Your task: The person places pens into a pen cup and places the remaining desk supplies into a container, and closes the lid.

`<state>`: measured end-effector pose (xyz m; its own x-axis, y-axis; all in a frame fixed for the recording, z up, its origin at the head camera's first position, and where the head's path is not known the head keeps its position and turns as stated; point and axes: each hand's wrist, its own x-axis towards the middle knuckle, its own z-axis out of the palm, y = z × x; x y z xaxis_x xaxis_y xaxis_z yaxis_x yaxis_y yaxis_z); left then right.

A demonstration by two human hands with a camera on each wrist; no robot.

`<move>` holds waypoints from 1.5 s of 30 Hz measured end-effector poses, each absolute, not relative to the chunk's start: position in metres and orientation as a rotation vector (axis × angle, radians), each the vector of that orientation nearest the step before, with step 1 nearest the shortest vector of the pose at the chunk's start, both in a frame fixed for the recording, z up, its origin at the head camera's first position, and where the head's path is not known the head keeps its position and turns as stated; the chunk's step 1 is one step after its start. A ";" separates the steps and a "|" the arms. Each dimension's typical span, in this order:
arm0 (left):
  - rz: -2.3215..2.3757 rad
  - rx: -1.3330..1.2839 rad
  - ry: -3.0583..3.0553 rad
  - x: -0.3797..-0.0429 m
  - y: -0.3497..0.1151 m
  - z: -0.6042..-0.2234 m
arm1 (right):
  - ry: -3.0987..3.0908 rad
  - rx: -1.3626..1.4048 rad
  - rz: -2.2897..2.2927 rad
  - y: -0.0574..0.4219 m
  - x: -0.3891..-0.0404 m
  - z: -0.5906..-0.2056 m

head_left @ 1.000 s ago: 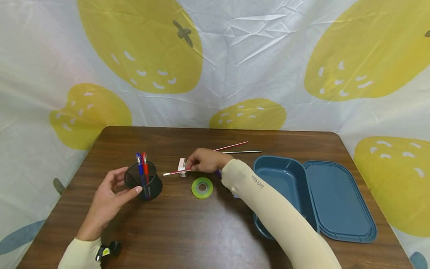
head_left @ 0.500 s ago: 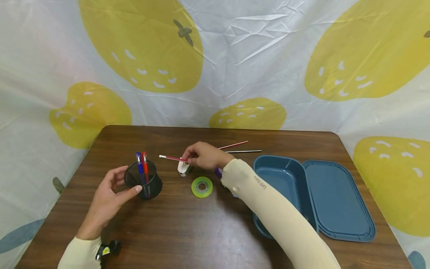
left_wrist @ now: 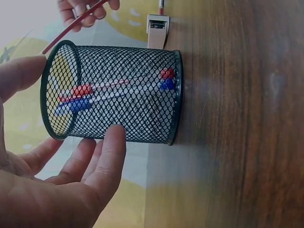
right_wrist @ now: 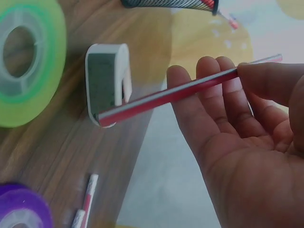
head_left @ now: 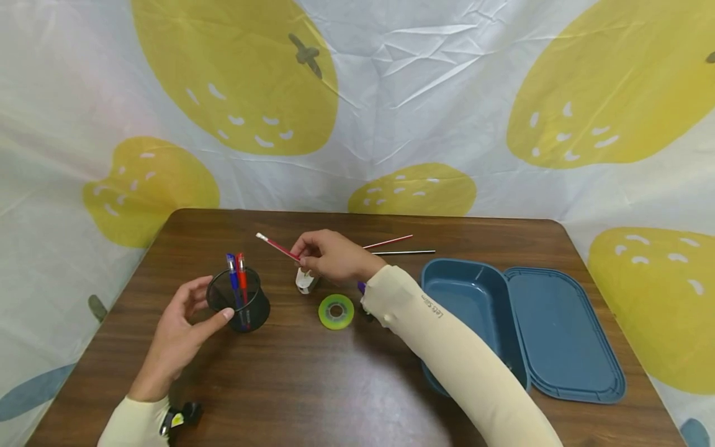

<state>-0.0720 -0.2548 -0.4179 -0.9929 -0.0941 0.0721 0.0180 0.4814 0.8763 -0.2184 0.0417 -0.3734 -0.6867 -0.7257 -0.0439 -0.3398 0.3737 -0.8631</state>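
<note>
My left hand [head_left: 181, 326] holds a black mesh pen cup [head_left: 256, 312], thumb at the rim and fingers along the opposite side. The cup stands upright on the table with a blue pen [head_left: 232, 276] and a red pen [head_left: 241, 273] inside; both show through the mesh in the left wrist view. To the right, above the table, my right hand [head_left: 337, 256] pinches a red-and-white striped pencil [right_wrist: 147, 105] between thumb and fingers. Its pale eraser end points up and left in the head view. Below that hand sits a small white stapler [head_left: 305, 282], partly covered.
A green tape roll [head_left: 326, 321] lies in front of the stapler. A purple tape roll [right_wrist: 23, 206] is mostly behind my right wrist. Two pencils, red [head_left: 396, 239] and dark [head_left: 410, 252], lie farther back. At right is an open blue box [head_left: 466, 279] with its lid [head_left: 566, 335] beside it.
My right hand has risen and shifted slightly left, tilting the pencil so its eraser end swings upward. More of the stapler shows than at first. The left hand and pen cup stay put.
</note>
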 end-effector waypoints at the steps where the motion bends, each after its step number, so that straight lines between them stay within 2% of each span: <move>1: -1.545 0.063 -2.601 -0.072 -0.254 -0.418 | 2.219 -0.922 -1.254 0.040 -0.217 -0.372; 20: -1.587 0.008 -2.535 -0.070 -0.255 -0.423 | 2.155 -0.889 -1.523 0.017 -0.202 -0.345; 35: -1.706 0.038 -2.493 -0.074 -0.255 -0.422 | 1.893 -0.653 -1.863 -0.006 -0.191 -0.337; 45: -1.719 0.045 -2.483 -0.074 -0.255 -0.423 | 1.842 -0.630 -1.960 -0.024 -0.184 -0.334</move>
<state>-0.0742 -0.2549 -0.4229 -0.9922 -0.0933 0.0822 0.0441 0.3540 0.9342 -0.1840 -0.0244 -0.3343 -0.8288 -0.5557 0.0655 -0.0309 -0.0714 -0.9970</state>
